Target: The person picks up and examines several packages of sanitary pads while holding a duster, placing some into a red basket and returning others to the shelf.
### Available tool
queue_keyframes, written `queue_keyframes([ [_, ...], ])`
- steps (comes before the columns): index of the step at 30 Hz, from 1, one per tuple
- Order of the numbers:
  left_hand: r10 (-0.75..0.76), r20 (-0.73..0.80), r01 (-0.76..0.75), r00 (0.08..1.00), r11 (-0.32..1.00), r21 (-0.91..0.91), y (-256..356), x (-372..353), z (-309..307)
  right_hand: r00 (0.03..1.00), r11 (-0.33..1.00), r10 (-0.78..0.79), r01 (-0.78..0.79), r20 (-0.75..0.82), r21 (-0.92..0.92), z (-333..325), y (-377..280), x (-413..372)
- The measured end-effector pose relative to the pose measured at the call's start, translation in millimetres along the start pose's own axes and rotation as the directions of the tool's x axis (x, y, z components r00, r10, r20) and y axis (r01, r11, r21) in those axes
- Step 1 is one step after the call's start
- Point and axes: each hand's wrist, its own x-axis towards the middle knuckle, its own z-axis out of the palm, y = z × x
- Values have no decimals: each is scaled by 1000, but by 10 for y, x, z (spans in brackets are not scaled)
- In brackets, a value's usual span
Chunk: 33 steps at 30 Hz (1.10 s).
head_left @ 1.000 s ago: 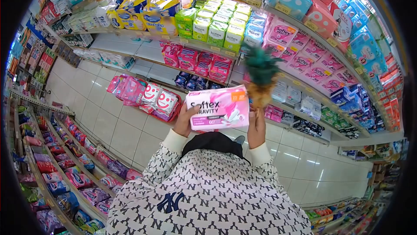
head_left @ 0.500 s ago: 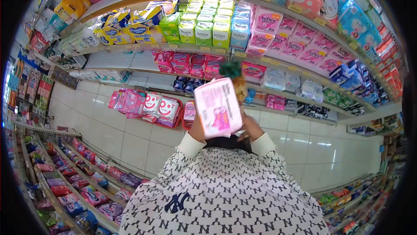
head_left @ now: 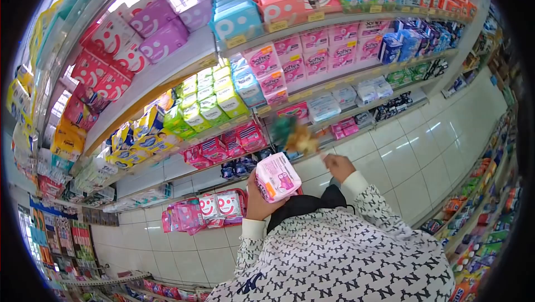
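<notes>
My left hand (head_left: 258,204) is wrapped round a pink and white package (head_left: 278,177) in front of my chest. To its right, my right hand (head_left: 339,167) is closed on the handle of a duster, most of the handle hidden by the fingers. The duster (head_left: 301,139) has a green and brown head, smeared by motion, which points up and left near the lower shelf. The package and the duster are apart.
Shelves hold green Kotex packs (head_left: 213,109), pink Softex packs (head_left: 317,59) and other packages. A red basket with pink and white packs (head_left: 228,204) is on the tiled floor (head_left: 192,252). More stocked shelves stand at the right.
The view has turned and shifted. The package is lower and farther from the camera, now in my left hand alone. My right hand has come away to the right with the duster.
</notes>
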Motion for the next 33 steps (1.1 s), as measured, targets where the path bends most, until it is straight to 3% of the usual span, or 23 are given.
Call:
queue_keyframes([
  [1,7,4,-7,1000,995,-102,18,33,53,981,967,191,-182,-32,178,-24,55,29],
  [3,14,8,-11,1000,958,-287,135,194,120,841,711,541,-468,18,524,-2,93,90],
  [4,80,-20,-82,997,920,-384,114,342,144,879,686,452,-453,154,569,0,119,96],
  [5,146,-49,-151,988,867,-475,92,491,169,895,665,418,-418,156,618,62,115,89],
  [7,70,60,-53,996,965,-257,-176,766,130,927,616,347,-339,141,711,102,-131,166],
  [8,16,141,41,990,917,-397,-244,885,155,897,525,344,-428,277,735,84,-39,250],
  [10,-40,312,236,949,747,-621,-157,1198,226,904,358,240,-420,353,834,-36,-213,325],
  [12,-70,370,318,926,670,-671,-6,1494,391,902,163,179,-422,394,892,-200,-205,461],
  [13,-87,400,362,912,627,-690,65,1658,514,920,131,189,-369,342,920,-302,-153,553],
  [14,-98,355,323,930,681,-657,-3,1843,664,934,95,205,-317,293,944,-392,-93,640],
  [15,-49,315,215,948,827,-520,178,2027,762,945,60,221,-260,241,964,-480,-46,733],
  [17,122,95,-69,988,897,-438,219,2317,933,961,84,248,-149,124,985,-607,44,896],
  [18,84,132,-7,988,867,-498,455,2382,980,964,131,258,-108,71,986,-715,64,1003],
  [21,66,180,7,981,927,-375,462,2603,1282,954,177,299,-62,7,982,-848,312,1328],
  [22,69,84,-42,994,957,-286,554,2654,1375,951,199,310,-55,-9,978,-886,351,1426],
  [25,-65,88,85,994,963,-257,604,2954,1433,938,260,344,-61,-33,964,-1116,171,1574],
  [26,-5,28,13,1000,960,-281,467,3068,1498,939,257,338,-33,-58,966,-1174,161,1642],
  [31,-73,-1,65,997,890,-451,479,3328,1419,938,46,346,-27,9,999,-1383,329,1919],
  [33,-89,-15,71,996,878,-473,411,3348,1423,945,80,327,-59,29,995,-1385,413,1961],
])
